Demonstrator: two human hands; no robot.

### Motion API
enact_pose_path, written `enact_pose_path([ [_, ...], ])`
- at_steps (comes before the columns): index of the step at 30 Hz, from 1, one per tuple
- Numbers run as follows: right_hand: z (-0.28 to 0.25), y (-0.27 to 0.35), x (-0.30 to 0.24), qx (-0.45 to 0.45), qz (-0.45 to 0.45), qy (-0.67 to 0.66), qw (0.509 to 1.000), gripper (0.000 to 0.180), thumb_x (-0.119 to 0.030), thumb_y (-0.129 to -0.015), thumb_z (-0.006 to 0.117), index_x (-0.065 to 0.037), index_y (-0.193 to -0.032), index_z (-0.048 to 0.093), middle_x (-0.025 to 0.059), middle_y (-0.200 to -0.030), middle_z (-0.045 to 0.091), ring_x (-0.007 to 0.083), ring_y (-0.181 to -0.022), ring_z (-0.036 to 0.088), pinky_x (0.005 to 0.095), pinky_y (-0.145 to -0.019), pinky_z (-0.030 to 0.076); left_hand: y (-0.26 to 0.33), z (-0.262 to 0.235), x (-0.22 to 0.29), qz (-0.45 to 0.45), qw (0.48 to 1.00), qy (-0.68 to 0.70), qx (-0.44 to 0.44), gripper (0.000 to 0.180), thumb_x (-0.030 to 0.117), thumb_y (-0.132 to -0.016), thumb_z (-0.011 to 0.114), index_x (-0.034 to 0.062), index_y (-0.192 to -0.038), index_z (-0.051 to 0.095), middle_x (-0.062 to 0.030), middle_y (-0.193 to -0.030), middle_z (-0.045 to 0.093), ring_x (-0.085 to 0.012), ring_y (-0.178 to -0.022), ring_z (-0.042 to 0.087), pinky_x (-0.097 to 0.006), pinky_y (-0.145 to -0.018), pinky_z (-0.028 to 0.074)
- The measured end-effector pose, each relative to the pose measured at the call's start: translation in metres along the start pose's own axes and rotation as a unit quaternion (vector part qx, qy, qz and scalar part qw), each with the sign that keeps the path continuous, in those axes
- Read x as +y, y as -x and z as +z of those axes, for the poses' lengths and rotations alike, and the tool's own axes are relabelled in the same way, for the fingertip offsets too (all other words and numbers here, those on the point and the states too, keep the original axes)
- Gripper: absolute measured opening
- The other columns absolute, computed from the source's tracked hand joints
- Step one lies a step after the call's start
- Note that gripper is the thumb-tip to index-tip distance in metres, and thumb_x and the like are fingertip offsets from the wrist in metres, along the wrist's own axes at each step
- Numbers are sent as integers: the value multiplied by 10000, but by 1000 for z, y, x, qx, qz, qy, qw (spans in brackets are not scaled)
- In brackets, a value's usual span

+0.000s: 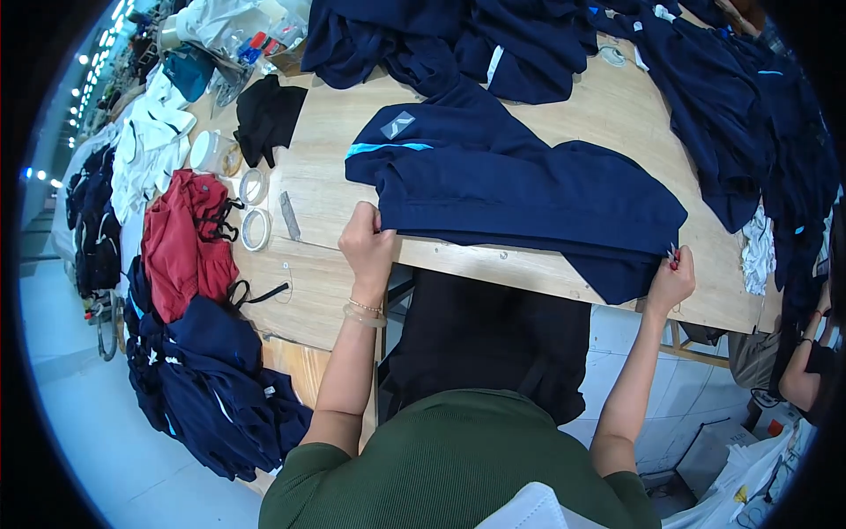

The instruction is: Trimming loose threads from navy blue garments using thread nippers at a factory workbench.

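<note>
A navy blue garment (529, 189) lies on the wooden table in front of me, with a light blue stripe and a grey patch at its far left part. My left hand (366, 247) is closed on the left end of its near edge. At the other end, my right hand (673, 280) grips the cloth near its right corner. A small red-handled tool, which looks like thread snips (674, 257), pokes up from the right fingers. Between both hands the near edge runs nearly straight, and a flap of cloth hangs over the table edge by the right hand.
More navy garments (529, 44) lie at the back and right. On the left are tape rolls (256, 229), a grey strip (289, 217), black cloth (267, 119) and red garments (187, 242). A navy pile (211, 388) sits lower left. Another person's arm (802, 370) shows at far right.
</note>
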State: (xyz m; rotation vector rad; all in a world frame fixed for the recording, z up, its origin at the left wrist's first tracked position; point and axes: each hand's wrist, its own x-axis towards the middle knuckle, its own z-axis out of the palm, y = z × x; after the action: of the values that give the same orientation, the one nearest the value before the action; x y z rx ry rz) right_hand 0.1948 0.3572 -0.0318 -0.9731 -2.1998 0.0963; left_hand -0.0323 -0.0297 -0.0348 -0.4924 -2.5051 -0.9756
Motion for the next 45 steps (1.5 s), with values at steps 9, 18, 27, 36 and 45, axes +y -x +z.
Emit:
enact_pose_path([
  [9,-25,-30,9,-376,80,-225,895,420,-182,-719,757,32,-978,506,110,-761,522,180,-714,475,291,-727,423,5,-20,56,47,955,76,-282,295,98,-688,763,34,-799,498,-96,-799,465,-277,-705,497,-344,-591,419],
  [18,-54,-32,-131,-354,163,-606,693,138,-150,-962,492,-40,-941,573,-24,-751,492,45,-638,425,198,-589,339,-5,6,122,86,954,210,-194,362,10,-713,767,16,-1002,548,-80,-921,547,-179,-752,551,-267,-630,455],
  [27,45,4,-135,-384,197,-618,657,219,-181,-1001,464,-8,-929,578,66,-866,620,103,-766,595,228,-734,473,3,44,78,-32,958,216,-185,385,161,-718,781,33,-1014,571,-80,-975,595,-242,-925,592,-324,-807,414],
  [36,43,8,-138,-386,199,-608,665,228,-202,-995,487,-3,-940,584,65,-858,624,108,-765,594,235,-737,474,8,50,88,-26,982,119,-146,111,67,-788,693,14,-874,647,-74,-902,609,-250,-861,606,-327,-758,442],
  [45,32,0,-145,-416,182,-561,692,227,-243,-994,495,-32,-945,564,34,-863,608,98,-750,556,221,-701,433,-5,44,91,-160,917,319,-177,75,49,-936,572,-18,-924,602,-32,-838,630,-65,-762,544,-205,-698,447],
])
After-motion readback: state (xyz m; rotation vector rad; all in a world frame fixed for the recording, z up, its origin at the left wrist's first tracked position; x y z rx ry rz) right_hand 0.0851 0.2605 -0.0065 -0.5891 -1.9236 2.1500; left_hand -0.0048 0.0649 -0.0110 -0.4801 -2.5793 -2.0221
